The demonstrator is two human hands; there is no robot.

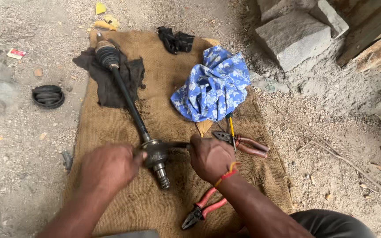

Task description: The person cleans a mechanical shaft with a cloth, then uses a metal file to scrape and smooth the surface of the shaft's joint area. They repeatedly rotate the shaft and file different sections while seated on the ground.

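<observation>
A greasy drive axle shaft [128, 103] lies diagonally on a burlap sack [111, 132]. Its far end carries a black rubber boot [107, 55]; its near end is a metal joint [156, 152] with a splined stub [162, 176]. My left hand [109, 166] grips the joint from the left. My right hand [210, 156] is closed on a thin dark tool [179, 144] whose tip touches the joint's right side. A red thread circles my right wrist.
Red-handled pliers [203, 208] lie below my right arm; brown-handled pliers [243, 144] and a yellow screwdriver [231, 128] lie to its right. A blue floral cloth [212, 86], black rags [106, 83], a loose rubber boot [48, 96] and stone blocks [294, 37] surround the sack.
</observation>
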